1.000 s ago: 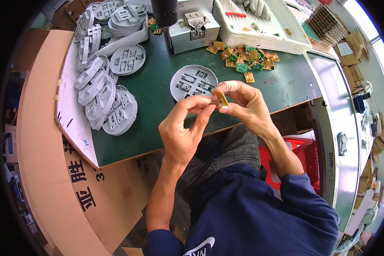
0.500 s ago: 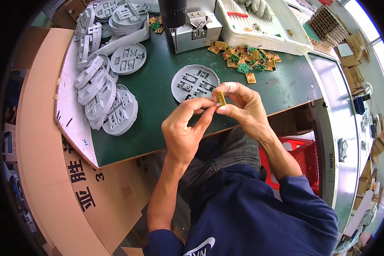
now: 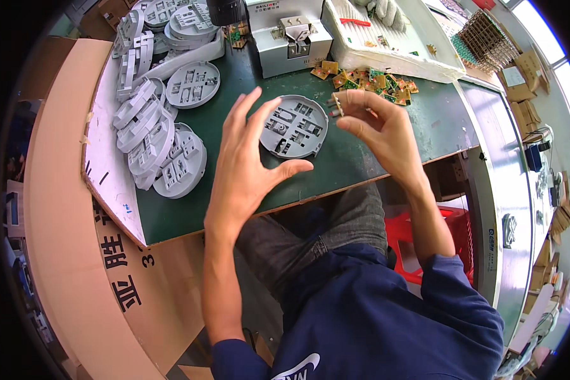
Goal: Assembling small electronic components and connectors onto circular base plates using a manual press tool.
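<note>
A round grey plastic housing (image 3: 295,128) with moulded slots lies on the green table in front of me. My left hand (image 3: 242,149) is spread at its left side, thumb and fingers wide apart, holding nothing. Whether the fingertips touch the rim I cannot tell. To the right of the housing, my right hand (image 3: 376,126) pinches a small circuit board (image 3: 338,105) between thumb and fingers, just above the table. The board is seen edge-on, with small pins and a red part on its left side.
Several small circuit boards (image 3: 386,85) are heaped at the back right, before a white foam tray (image 3: 418,60). A metal machine (image 3: 294,54) stands at the back. Grey housings (image 3: 149,142) are piled at the left, one (image 3: 193,85) lying apart. A red plastic stool (image 3: 433,237) is below the table.
Both hands have parted. The left has let go of the board, opened and moved left beside the housing. The right has moved up and right, keeping the board.
</note>
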Motion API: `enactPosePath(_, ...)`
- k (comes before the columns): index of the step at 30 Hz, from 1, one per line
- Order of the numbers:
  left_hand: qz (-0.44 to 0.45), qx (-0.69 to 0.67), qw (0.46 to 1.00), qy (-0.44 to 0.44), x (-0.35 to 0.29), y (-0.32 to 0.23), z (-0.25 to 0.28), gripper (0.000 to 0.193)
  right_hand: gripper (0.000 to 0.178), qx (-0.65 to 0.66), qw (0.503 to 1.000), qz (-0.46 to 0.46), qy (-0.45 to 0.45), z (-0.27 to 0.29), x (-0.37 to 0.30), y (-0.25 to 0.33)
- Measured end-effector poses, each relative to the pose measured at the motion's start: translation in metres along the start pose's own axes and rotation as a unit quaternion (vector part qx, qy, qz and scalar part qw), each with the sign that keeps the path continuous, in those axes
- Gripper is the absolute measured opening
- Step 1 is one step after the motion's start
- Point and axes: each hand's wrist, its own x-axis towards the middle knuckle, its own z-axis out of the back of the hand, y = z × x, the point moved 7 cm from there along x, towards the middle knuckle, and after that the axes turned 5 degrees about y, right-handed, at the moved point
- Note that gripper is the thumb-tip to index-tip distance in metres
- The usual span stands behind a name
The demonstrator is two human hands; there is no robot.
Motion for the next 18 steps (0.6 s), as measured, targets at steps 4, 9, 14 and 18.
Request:
enactPosePath(4, -0.034, 0.024, 0.997, 0.068, 0.018, 0.018, -0.023, 0.105, 0.033, -0.134, 0.991, 0.018, 0.012, 0.0, 0.025, 0.006)
enactPosePath(9, 0.015, 0.031, 0.999, 0.022, 0.013, 0.011, -0.041, 0.097, 0.033, -0.266, 0.961, 0.061, 0.044, -0.013, 0.045, -0.002)
enactPosePath(14, 0.025, 0.065, 0.995, -0.074, 0.004, 0.001, -0.05, 0.093, 0.032, -0.293, 0.948, 0.099, 0.072, -0.03, 0.055, 0.001)
enactPosePath(18, 0.033, 0.063, 0.994, -0.087, 0.001, 0.0, -0.049, 0.091, 0.033, -0.339, 0.927, 0.126, 0.097, -0.039, 0.057, 0.001)
